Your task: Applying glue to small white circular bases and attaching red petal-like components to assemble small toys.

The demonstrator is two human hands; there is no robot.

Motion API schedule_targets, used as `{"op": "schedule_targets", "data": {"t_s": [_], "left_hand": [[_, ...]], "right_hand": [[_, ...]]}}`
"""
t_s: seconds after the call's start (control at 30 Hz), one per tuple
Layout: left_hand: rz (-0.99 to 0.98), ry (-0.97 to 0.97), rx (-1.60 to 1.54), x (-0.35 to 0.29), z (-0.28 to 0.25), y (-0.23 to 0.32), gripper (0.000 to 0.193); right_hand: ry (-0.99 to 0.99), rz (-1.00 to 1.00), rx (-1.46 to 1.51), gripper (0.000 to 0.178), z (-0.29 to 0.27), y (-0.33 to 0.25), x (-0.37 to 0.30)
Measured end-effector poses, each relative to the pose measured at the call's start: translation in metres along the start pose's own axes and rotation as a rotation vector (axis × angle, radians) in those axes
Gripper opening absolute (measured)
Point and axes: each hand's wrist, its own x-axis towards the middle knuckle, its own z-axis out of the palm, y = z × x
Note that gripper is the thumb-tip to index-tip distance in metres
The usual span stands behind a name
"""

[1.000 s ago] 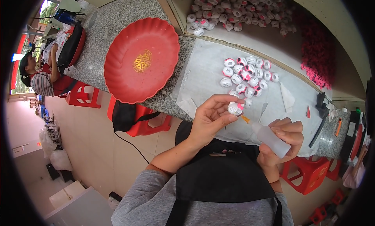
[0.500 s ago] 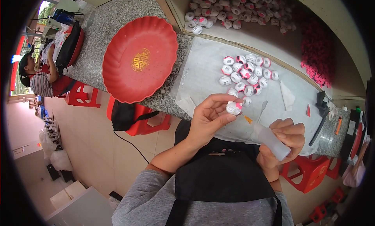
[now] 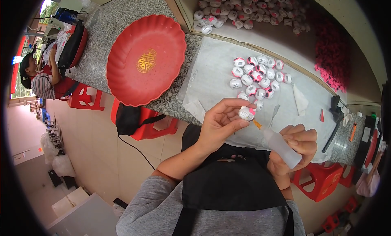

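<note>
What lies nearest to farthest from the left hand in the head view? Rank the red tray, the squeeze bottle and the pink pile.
1. Squeeze bottle: in the right hand, its orange tip almost at the left hand.
2. Red tray: up-left on the stone counter.
3. Pink pile: far upper right, past the white-and-pink balls.

A small round white ball with pink spots (image 3: 247, 113) was held up in the air between the fingertips of the left hand (image 3: 220, 124), just above the near edge of the pale sheet on the grey table. A soft, see-through squeeze bottle (image 3: 281, 146) lay tilted in the closed right hand (image 3: 296, 148), and its thin orange tip pointed up and to the left, almost touching the bottom of the ball. The bottle looked cloudy white, with its fat end tucked low inside the hand and its thin end sticking out.
</note>
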Motion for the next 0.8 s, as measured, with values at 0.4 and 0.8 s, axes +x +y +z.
{"op": "schedule_targets", "data": {"t_s": [0.4,0.8], "left_hand": [[0.131,-0.045,0.2,-0.0001,-0.0027,-0.0037,0.033],[0.208,-0.014,0.319,0.0011,-0.0014,-0.0049,0.032]], "right_hand": [[-0.012,0.011,0.007,0.037,0.0003,0.0007,-0.0015],[-0.056,0.008,-0.01,0.036,-0.0036,-0.0005,-0.0001]]}}
